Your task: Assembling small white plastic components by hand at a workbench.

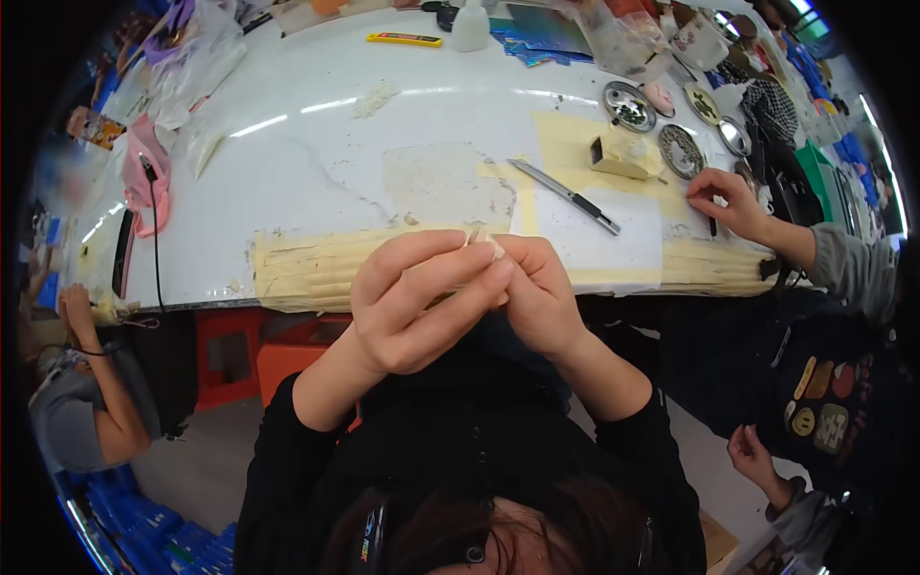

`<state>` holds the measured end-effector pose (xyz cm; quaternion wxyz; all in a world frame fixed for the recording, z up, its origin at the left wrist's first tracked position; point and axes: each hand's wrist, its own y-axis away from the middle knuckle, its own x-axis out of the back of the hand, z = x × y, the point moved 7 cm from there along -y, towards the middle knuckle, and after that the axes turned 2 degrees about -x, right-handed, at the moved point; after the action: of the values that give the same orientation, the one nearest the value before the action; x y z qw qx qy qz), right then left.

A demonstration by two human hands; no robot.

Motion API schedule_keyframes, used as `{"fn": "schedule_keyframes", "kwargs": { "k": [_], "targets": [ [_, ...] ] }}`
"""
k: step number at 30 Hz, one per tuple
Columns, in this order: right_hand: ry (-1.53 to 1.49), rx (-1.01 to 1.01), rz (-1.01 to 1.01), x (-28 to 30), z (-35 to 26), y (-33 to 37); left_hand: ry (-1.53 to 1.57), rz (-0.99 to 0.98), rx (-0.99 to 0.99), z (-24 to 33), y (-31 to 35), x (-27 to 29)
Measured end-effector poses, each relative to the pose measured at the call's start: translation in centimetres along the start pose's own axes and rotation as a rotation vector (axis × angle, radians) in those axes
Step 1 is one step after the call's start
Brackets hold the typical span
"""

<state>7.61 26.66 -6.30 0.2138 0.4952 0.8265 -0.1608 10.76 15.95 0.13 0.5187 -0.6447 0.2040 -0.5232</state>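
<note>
Clearly, the left hand [412,299] and right hand [544,292] pinch a small pale piece [495,248] between their fingers, short of the knife [567,197] and leftward; light, even pressure should suit it. Past the counter's [316,192] front edge [316,272], room seems wider left of the knife than right, near a co-worker's hand [730,201].

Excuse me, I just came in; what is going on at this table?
The person's left hand and right hand together hold a small pale piece at the fingertips, by the table's near edge. A cutter knife lies beyond them. To the right, a co-worker's hand is at the table too.
</note>
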Motion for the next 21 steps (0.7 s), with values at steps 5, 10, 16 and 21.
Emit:
{"fn": "schedule_keyframes", "kwargs": {
  "k": [5,10,16,21],
  "targets": [
    [0.105,-0.001,0.021,1.7,-0.1,2.9,0.061,-0.113,-0.054,2.5,-0.4,-2.1],
    [0.378,0.14,-0.05,1.8,-1.4,4.8,0.32,-0.219,-0.149,3.8,-1.0,-3.7],
    [0.615,0.23,0.04,4.1,-4.6,6.5,0.488,-0.153,-0.256,4.9,-1.2,-4.6],
    [0.786,0.375,0.54,10.3,-9.5,9.7,0.629,0.012,-0.066,3.5,-1.3,-4.3]
  ]
}}
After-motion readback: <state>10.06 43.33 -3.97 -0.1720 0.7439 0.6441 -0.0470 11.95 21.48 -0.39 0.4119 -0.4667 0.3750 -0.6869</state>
